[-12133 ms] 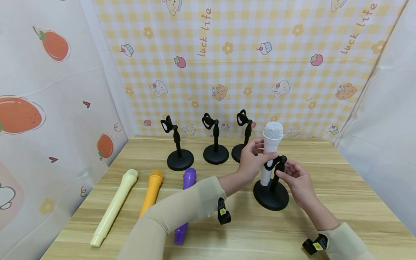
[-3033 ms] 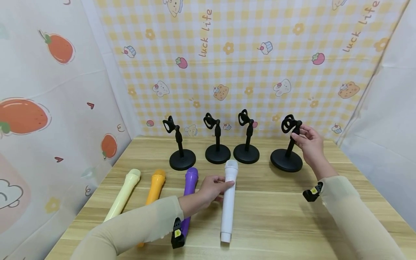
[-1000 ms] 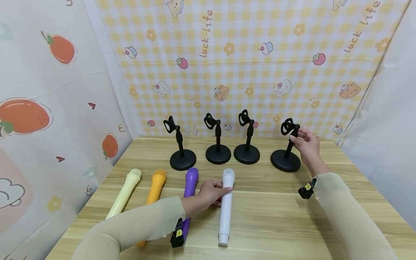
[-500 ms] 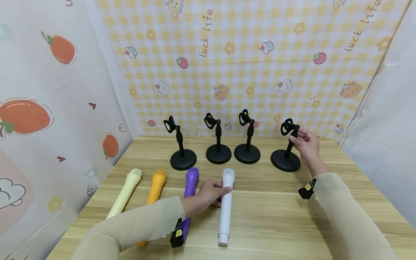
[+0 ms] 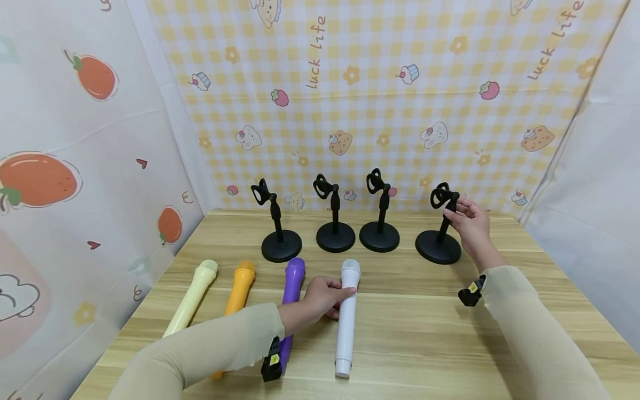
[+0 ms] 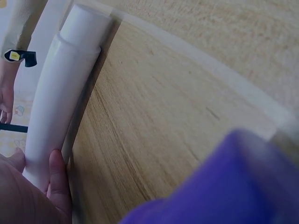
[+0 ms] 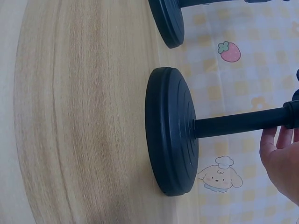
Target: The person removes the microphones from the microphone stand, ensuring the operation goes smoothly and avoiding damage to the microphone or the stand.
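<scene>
My left hand (image 5: 322, 297) grips the white microphone (image 5: 346, 330) near its head, thumb on top and fingers along the side. The microphone lies lengthwise on the table in front of the stands; in the left wrist view its tail end fills the upper left. At the back right, my right hand (image 5: 472, 225) pinches the upper pole of a black microphone stand (image 5: 438, 247) whose clip holds nothing. Its round base and pole show in the right wrist view, with the fingertips (image 7: 268, 140) against the pole. Left of my left hand is a purple microphone (image 5: 294, 278), partly hidden by my forearm.
Three more black stands with vacant clips, a left one (image 5: 281, 246), a middle one (image 5: 335, 237) and a right one (image 5: 379, 237), line the table's back. An orange microphone (image 5: 239, 291) and a cream microphone (image 5: 192, 297) lie at left. A checked cloth (image 5: 300, 122) hangs behind.
Twelve seconds ago the white microphone stood in the right-hand stand's clip. It now lies on the table, and that stand is farther back, level with the others. The last second shows almost no motion.
</scene>
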`<control>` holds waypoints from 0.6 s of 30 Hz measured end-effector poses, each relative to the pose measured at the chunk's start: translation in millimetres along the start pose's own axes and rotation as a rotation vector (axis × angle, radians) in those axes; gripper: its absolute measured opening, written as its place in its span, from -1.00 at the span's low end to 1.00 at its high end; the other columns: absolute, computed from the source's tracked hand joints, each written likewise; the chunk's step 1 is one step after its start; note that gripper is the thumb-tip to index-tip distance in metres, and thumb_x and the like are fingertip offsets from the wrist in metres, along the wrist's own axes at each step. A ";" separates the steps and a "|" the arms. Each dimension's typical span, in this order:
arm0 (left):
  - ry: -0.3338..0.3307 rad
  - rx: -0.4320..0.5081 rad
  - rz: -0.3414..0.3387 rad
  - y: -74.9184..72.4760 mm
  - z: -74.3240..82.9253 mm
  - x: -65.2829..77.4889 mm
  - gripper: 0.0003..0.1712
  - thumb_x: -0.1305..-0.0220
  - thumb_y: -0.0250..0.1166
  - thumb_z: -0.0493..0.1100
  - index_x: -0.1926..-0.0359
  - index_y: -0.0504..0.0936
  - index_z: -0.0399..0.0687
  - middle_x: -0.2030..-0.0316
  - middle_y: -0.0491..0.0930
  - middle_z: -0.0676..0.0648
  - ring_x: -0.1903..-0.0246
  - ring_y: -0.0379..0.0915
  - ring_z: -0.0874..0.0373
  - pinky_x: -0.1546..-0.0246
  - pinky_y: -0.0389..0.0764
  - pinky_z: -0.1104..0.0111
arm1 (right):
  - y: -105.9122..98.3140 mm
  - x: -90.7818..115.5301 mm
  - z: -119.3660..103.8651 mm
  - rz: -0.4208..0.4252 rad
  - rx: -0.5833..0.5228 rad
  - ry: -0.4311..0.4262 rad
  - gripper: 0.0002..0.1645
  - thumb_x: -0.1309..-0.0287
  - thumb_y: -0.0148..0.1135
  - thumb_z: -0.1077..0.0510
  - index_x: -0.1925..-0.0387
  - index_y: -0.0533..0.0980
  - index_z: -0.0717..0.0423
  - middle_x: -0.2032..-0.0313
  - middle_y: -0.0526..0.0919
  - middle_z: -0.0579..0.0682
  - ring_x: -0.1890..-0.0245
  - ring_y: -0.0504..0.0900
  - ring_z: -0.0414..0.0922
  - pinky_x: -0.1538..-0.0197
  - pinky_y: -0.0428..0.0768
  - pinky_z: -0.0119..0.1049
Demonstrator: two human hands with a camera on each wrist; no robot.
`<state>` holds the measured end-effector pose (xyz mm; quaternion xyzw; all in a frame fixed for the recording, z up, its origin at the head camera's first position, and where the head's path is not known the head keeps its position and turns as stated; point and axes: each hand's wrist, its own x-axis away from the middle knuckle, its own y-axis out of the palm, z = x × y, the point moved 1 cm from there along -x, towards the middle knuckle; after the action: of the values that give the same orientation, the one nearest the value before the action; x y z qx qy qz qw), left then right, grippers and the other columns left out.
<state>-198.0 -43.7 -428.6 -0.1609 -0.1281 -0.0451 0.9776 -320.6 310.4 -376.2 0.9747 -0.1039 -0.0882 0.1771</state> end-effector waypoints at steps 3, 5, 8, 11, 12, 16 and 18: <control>0.005 0.002 0.001 0.1 0.1 0.1 -0.65 -0.13 0.47 -0.07 0.23 0.59 -0.23 0.48 0.55 -0.15 0.67 0.45 0.17 0.68 0.59 0.37 | -0.2 -1.0 0.8 -0.002 -0.006 -0.006 -0.64 -0.10 0.27 0.51 0.17 0.54 0.05 0.24 0.52 -0.08 0.31 0.62 -0.26 0.21 0.64 -0.42; 0.007 0.000 0.003 0.3 -0.4 -0.2 -0.65 -0.13 0.47 -0.07 0.23 0.59 -0.23 0.48 0.55 -0.14 0.66 0.46 0.17 0.68 0.59 0.36 | -0.7 -1.6 1.3 0.002 -0.002 -0.010 -0.64 -0.09 0.28 0.50 0.17 0.55 0.05 0.25 0.52 -0.09 0.31 0.62 -0.26 0.22 0.64 -0.42; 0.003 0.000 0.008 0.4 -0.6 -0.6 -0.65 -0.13 0.47 -0.07 0.22 0.59 -0.22 0.49 0.55 -0.14 0.67 0.46 0.17 0.68 0.59 0.36 | -1.5 -2.3 2.0 -0.002 -0.003 -0.010 -0.64 -0.09 0.29 0.49 0.15 0.54 0.06 0.24 0.51 -0.09 0.31 0.62 -0.27 0.21 0.63 -0.43; 0.008 0.002 0.007 0.4 -0.7 -0.3 -0.65 -0.13 0.48 -0.07 0.22 0.59 -0.22 0.50 0.56 -0.14 0.68 0.46 0.17 0.69 0.59 0.35 | -2.0 -2.5 2.4 -0.010 -0.012 -0.011 -0.64 -0.09 0.30 0.49 0.13 0.52 0.08 0.24 0.51 -0.09 0.31 0.62 -0.27 0.21 0.63 -0.42; 0.009 0.003 0.005 0.4 -0.7 -0.3 -0.65 -0.13 0.47 -0.07 0.22 0.59 -0.22 0.50 0.56 -0.14 0.68 0.46 0.17 0.69 0.59 0.35 | -2.2 -2.5 2.5 -0.017 -0.020 -0.009 -0.64 -0.10 0.29 0.49 0.12 0.51 0.09 0.23 0.51 -0.08 0.30 0.62 -0.27 0.21 0.63 -0.42; 0.012 0.007 -0.006 0.0 -0.8 -0.2 -0.66 -0.14 0.46 -0.09 0.20 0.59 -0.22 0.50 0.58 -0.15 0.68 0.48 0.17 0.68 0.60 0.35 | -2.2 -2.0 2.6 -0.016 -0.019 -0.012 -0.65 -0.09 0.30 0.49 0.15 0.52 0.09 0.25 0.53 -0.08 0.31 0.62 -0.26 0.21 0.64 -0.42; 0.010 0.008 -0.008 -0.3 -0.9 -0.1 -0.65 -0.15 0.46 -0.09 0.18 0.58 -0.22 0.49 0.59 -0.15 0.68 0.49 0.17 0.67 0.60 0.34 | -2.1 -1.5 2.7 -0.015 -0.021 -0.010 -0.66 -0.09 0.30 0.49 0.17 0.53 0.09 0.25 0.53 -0.08 0.31 0.63 -0.26 0.22 0.64 -0.41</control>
<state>-197.9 -44.3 -429.4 -0.1562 -0.1243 -0.0492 0.9786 -322.3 311.8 -379.3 0.9731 -0.0965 -0.0953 0.1860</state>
